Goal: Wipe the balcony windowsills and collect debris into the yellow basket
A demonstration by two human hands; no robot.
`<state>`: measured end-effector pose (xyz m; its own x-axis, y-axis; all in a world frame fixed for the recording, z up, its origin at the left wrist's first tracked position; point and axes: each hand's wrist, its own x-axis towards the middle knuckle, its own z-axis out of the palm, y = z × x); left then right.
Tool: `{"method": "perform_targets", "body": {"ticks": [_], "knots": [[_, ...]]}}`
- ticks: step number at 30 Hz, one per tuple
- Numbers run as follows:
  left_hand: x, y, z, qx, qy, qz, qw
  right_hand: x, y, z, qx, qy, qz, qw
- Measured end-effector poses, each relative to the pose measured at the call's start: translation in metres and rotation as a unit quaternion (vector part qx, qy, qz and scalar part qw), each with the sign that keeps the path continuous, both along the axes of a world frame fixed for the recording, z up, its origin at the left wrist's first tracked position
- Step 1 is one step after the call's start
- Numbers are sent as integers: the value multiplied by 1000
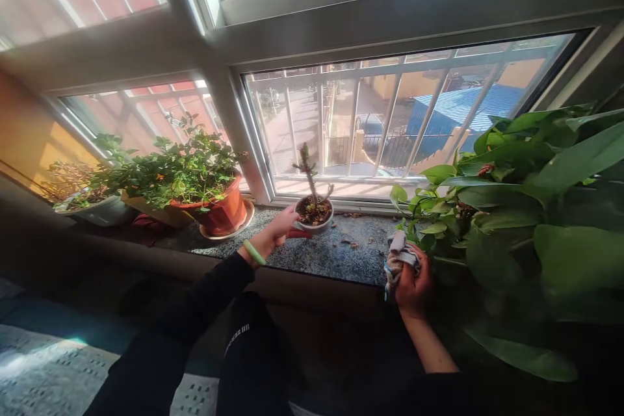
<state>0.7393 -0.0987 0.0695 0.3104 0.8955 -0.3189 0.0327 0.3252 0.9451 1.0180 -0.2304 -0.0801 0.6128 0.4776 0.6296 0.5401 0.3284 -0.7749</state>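
My left hand [279,227], with a pale green bangle at its wrist, grips the left side of a small white flowerpot [319,227]. In this pot stands a thin, spiky plant [307,170] in brown soil, close to the window. Something red shows beneath the hand and pot; I cannot tell what it is. My right hand [415,285] is closed round a crumpled greyish cloth [400,256] at the sill's front edge, beside large green leaves. Between the hands, dry bits of debris [348,244] lie on the speckled stone windowsill [316,259].
To the left, a bushy plant grows in an orange pot [229,208] on a saucer [248,218], with a grey planter [110,211] farther along. A broad-leaved plant [517,195] crowds the right side. Behind the sill is a framed window [341,117] with bars outside.
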Motion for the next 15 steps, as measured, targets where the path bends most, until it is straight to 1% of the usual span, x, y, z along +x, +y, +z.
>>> {"method": "perform_targets", "body": {"ticks": [4,7,11,15], "knots": [[-46,1,-7,-6,13,72,997,3,0,-6,-10,-20,-12,1000],[-69,5,-17,-17,14,118,993,4,1,-9,-15,-34,-26,999],[-84,13,-29,-20,16,145,989,4,0,-8,-3,-46,-32,998],[-86,19,-34,-29,1,171,985,2,-2,-2,-9,-59,-29,998]]}}
